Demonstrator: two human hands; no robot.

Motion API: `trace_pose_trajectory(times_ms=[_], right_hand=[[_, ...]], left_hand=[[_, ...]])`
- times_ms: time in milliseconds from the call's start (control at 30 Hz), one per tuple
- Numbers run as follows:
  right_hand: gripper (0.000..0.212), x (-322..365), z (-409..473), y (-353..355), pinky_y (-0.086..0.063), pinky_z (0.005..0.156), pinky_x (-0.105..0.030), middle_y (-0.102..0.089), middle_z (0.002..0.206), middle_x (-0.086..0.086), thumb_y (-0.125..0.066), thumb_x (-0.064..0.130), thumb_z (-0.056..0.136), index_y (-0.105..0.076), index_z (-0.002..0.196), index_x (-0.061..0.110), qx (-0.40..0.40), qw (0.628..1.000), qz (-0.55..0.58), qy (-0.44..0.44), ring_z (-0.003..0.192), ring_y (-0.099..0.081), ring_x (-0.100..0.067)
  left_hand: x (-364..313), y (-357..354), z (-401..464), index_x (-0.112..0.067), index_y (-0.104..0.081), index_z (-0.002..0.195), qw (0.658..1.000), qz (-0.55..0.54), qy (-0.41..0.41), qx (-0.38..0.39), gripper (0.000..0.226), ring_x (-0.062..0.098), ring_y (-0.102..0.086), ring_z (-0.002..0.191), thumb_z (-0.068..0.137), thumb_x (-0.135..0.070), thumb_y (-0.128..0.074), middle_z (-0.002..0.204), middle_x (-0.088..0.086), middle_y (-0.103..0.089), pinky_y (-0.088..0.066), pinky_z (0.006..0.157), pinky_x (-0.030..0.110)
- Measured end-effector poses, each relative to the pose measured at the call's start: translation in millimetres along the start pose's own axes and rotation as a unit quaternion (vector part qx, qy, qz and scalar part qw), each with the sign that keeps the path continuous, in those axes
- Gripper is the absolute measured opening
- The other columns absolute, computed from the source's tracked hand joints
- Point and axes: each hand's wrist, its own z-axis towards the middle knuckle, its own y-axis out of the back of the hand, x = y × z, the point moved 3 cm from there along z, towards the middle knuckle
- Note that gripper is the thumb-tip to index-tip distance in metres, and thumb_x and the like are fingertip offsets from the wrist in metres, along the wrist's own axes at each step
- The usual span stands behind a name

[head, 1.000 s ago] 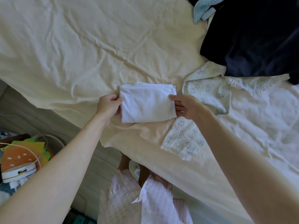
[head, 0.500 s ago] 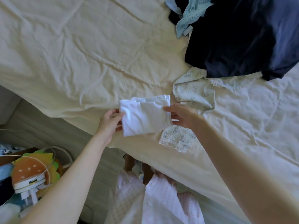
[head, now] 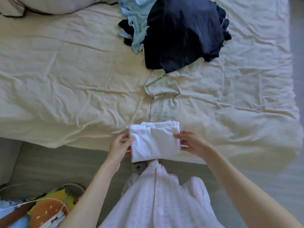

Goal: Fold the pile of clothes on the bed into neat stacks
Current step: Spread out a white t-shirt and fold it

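A folded white garment is lifted off the bed near its front edge. My left hand grips its left side and my right hand pinches its right side, thumb on top. Behind it lies a pale printed garment spread flat on the cream bedsheet. Farther back sits the unfolded pile: a dark navy garment over a light blue lace piece.
A grey pillow lies at the far left corner of the bed. On the floor at lower left stand an orange and yellow toy-like object with a white cord. My pink shirt fills the lower middle.
The folded white garment has come off the sheet and back toward my body, held in both hands. The view has pulled back, so more of the bed and pile shows.
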Motion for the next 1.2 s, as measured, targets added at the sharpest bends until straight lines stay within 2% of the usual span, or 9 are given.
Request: trace_pose_trajectory(times_ms=[167, 333, 433, 567, 700, 867, 1000, 1200], right_hand=[[0.013, -55, -50, 29, -0.052, 0.059, -0.028, -0.07, 0.084, -0.005, -0.06, 0.014, 0.091, -0.063, 0.101, 0.007, -0.053, 0.992, 0.107, 0.029, 0.071, -0.065, -0.018], [0.023, -93, -108, 70, -0.056, 0.063, -0.029, -0.073, 0.095, -0.006, -0.064, 0.018, 0.088, -0.061, 0.108, 0.006, -0.099, 0.97, 0.202, 0.096, 0.084, -0.071, -0.02], [0.026, -119, -140, 94, -0.056, 0.062, -0.028, -0.073, 0.097, -0.007, -0.066, 0.018, 0.087, -0.061, 0.109, 0.005, -0.138, 0.956, 0.236, 0.111, 0.086, -0.071, -0.02], [0.024, -156, -172, 128, -0.055, 0.061, -0.028, -0.074, 0.093, -0.004, -0.066, 0.018, 0.086, -0.062, 0.108, 0.007, -0.179, 0.933, 0.289, 0.116, 0.083, -0.071, -0.018], [0.021, -185, -197, 173, -0.055, 0.062, -0.028, -0.072, 0.095, -0.004, -0.065, 0.02, 0.087, -0.063, 0.106, 0.01, -0.204, 0.918, 0.319, 0.121, 0.081, -0.07, -0.017], [0.015, -210, -228, 250, -0.053, 0.061, -0.027, -0.069, 0.089, -0.002, -0.063, 0.019, 0.089, -0.062, 0.101, 0.011, -0.232, 0.903, 0.334, 0.138, 0.074, -0.066, -0.015], [0.013, -240, -257, 319, -0.051, 0.061, -0.026, -0.069, 0.085, -0.002, -0.063, 0.018, 0.088, -0.06, 0.099, 0.011, -0.276, 0.882, 0.353, 0.144, 0.069, -0.066, -0.014], [0.011, -281, -293, 405, -0.048, 0.061, -0.027, -0.067, 0.084, -0.005, -0.061, 0.015, 0.09, -0.061, 0.099, 0.009, -0.318, 0.857, 0.385, 0.128, 0.069, -0.062, -0.016]], left_hand=[[0, -40, -24, -0.021, -0.058, 0.098, 0.993, 0.083, -0.019, 0.078, 0.008, 0.017, -0.063, 0.078, 0.091, -0.019, -0.061, 0.097, 0.003, -0.063, -0.049, 0.059, 0.025], [-10, -89, -52, -0.025, -0.06, 0.092, 0.978, 0.147, -0.055, 0.138, 0.008, 0.016, -0.065, 0.076, 0.09, -0.017, -0.062, 0.089, 0.001, -0.064, -0.051, 0.059, 0.025], [-3, -122, -74, -0.023, -0.059, 0.095, 0.965, 0.187, -0.054, 0.174, 0.007, 0.015, -0.067, 0.077, 0.09, -0.017, -0.062, 0.096, 0.002, -0.065, -0.052, 0.057, 0.023], [15, -168, -105, -0.017, -0.059, 0.099, 0.953, 0.217, -0.028, 0.208, 0.009, 0.021, -0.067, 0.083, 0.091, -0.017, -0.061, 0.102, 0.009, -0.066, -0.054, 0.065, 0.031], [27, -229, -131, -0.014, -0.059, 0.101, 0.939, 0.255, -0.035, 0.229, 0.01, 0.02, -0.067, 0.079, 0.091, -0.017, -0.06, 0.098, 0.009, -0.067, -0.052, 0.062, 0.028], [47, -320, -162, -0.013, -0.06, 0.102, 0.927, 0.274, -0.056, 0.248, 0.01, 0.011, -0.067, 0.067, 0.092, -0.016, -0.059, 0.09, 0.006, -0.068, -0.051, 0.053, 0.021], [78, -397, -186, -0.012, -0.058, 0.099, 0.916, 0.285, -0.045, 0.28, 0.007, 0.015, -0.062, 0.068, 0.093, -0.014, -0.058, 0.086, 0.005, -0.066, -0.053, 0.055, 0.023], [120, -494, -220, -0.012, -0.058, 0.093, 0.901, 0.3, -0.016, 0.314, 0.001, 0.01, -0.06, 0.054, 0.092, -0.011, -0.058, 0.076, 0.003, -0.065, -0.055, 0.056, 0.025]])
